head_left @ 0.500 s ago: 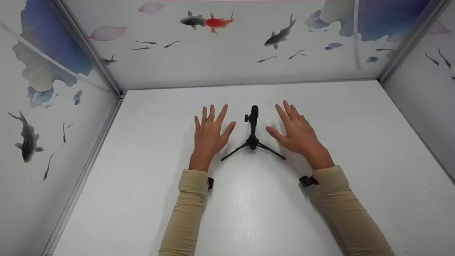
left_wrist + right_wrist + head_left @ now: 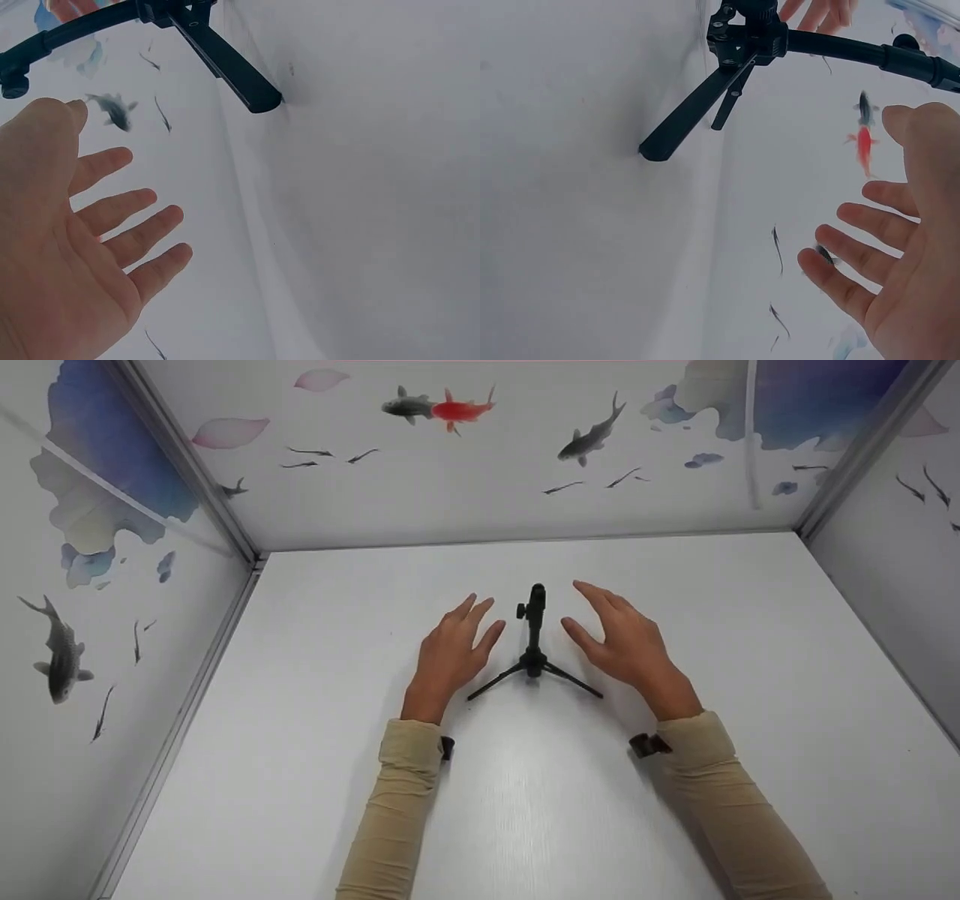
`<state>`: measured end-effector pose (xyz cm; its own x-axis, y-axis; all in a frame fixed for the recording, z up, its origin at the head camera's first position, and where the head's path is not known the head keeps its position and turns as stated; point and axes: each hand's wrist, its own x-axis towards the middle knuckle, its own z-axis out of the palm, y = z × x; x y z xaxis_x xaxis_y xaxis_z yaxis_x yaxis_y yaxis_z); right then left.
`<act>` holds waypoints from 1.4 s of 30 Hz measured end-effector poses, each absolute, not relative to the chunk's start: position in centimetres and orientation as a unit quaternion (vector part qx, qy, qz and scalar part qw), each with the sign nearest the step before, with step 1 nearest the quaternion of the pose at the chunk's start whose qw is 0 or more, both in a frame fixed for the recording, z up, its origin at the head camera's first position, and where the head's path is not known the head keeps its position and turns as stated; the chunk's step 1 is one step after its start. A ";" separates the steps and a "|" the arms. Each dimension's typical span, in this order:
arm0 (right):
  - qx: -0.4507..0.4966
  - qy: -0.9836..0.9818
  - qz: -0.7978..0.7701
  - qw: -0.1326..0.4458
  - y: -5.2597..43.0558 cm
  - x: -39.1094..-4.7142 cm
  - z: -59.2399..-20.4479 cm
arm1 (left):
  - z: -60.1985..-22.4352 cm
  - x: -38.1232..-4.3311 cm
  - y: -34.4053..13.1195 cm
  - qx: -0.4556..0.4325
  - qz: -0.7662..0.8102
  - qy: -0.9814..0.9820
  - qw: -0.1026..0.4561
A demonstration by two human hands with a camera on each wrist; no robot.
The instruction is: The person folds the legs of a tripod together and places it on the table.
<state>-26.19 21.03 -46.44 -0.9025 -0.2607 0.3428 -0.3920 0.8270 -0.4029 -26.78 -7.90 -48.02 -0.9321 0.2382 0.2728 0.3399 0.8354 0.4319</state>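
A small black tripod point(image 2: 534, 660) stands upright on the white table, two of its legs spread toward the near side. A knob point(image 2: 521, 610) sticks out to the left near its top. My left hand point(image 2: 450, 652) is just left of the tripod, its fingers spread and slightly bent, holding nothing. On the other side, my right hand point(image 2: 630, 645) faces it with the thumb apart from the fingers, also holding nothing. Both wrist views show bare palms, with a tripod leg point(image 2: 229, 64) above the left fingers and another leg point(image 2: 686, 116) beyond the right ones.
White panels painted with fish and petals enclose the table point(image 2: 510, 825) at the back, left and right. A grey metal frame point(image 2: 180, 712) runs along the left edge. Small dark devices sit at both cuffs, one of them the right wrist camera point(image 2: 649, 745).
My left hand has turned and its fingers have drawn inward, nearer to the tripod. The right fingers have come closer together and bent a little. The tripod stays in place.
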 end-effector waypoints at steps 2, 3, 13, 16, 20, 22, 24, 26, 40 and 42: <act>0.176 -0.943 0.237 0.153 20.9 -26.2 -46.4 | -48.0 -26.7 -7.8 -0.156 -0.251 -0.949 0.106; 0.179 -0.941 0.238 0.160 20.9 -26.2 -46.4 | -48.0 -26.7 -7.8 -0.159 -0.256 -0.948 0.106; 0.213 -0.924 0.252 0.194 20.5 -26.0 -46.4 | -47.5 -26.6 -7.5 -0.180 -0.313 -0.931 0.053; 0.225 -0.918 0.256 0.202 20.4 -25.9 -46.3 | -47.5 -26.6 -7.4 -0.199 -0.325 -0.923 0.047; 0.236 -0.911 0.267 0.210 20.2 -25.7 -46.3 | -47.6 -26.6 -7.3 -0.219 -0.327 -0.919 0.034; 0.241 -0.907 0.272 0.212 20.1 -25.7 -46.2 | -47.7 -26.5 -7.1 -0.223 -0.324 -0.919 0.025; 0.246 -0.905 0.274 0.213 20.0 -25.6 -46.2 | -47.8 -26.5 -6.9 -0.225 -0.317 -0.921 0.016; 0.253 -0.902 0.276 0.214 19.8 -25.6 -46.1 | -47.8 -26.5 -6.7 -0.228 -0.312 -0.922 0.007; 0.283 -0.885 0.297 0.221 19.4 -25.6 -46.3 | -48.4 -26.5 -5.6 -0.248 -0.303 -0.920 -0.019; 0.288 -0.881 0.303 0.223 19.3 -25.6 -46.3 | -48.3 -26.4 -5.6 -0.248 -0.303 -0.920 -0.018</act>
